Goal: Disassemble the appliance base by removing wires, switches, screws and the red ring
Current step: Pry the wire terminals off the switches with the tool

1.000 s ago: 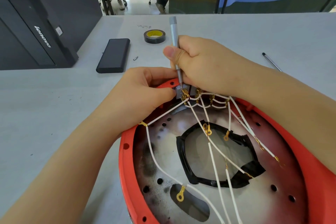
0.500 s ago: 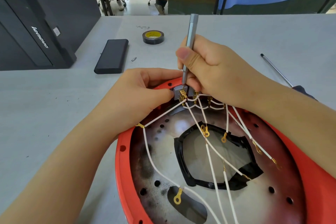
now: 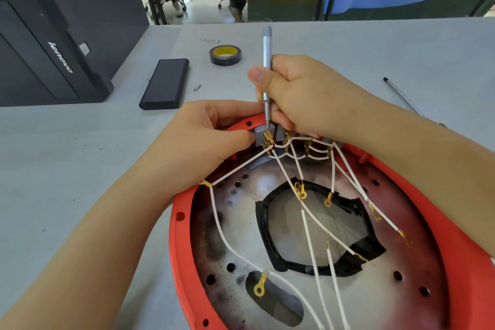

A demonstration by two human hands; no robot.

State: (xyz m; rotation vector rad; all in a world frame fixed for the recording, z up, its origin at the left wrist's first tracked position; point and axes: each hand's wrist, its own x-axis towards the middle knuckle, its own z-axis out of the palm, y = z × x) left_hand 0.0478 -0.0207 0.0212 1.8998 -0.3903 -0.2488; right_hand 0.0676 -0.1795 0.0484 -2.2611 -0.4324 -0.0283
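Red ring [image 3: 182,249] of the appliance base lay nearest on the grey surface [image 3: 80,169], w/ white wires [image 3: 308,222] fanned across its metal plate. At the far rim, left hand [image 3: 198,147] pinched a grey switch [image 3: 263,136] btwn its fingers. Right hand [image 3: 300,96] gripped a slim screwdriver [image 3: 266,61] upright, tip at that switch. Beyond: black case [image 3: 166,83], tape roll [image 3: 225,54], black computer [image 3: 53,43].

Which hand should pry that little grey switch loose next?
The right hand, most likely. It already grips the slim silver screwdriver, whose tip sits at the small grey switch block. The left hand pinches that switch at the red plastic ring, steadying it.
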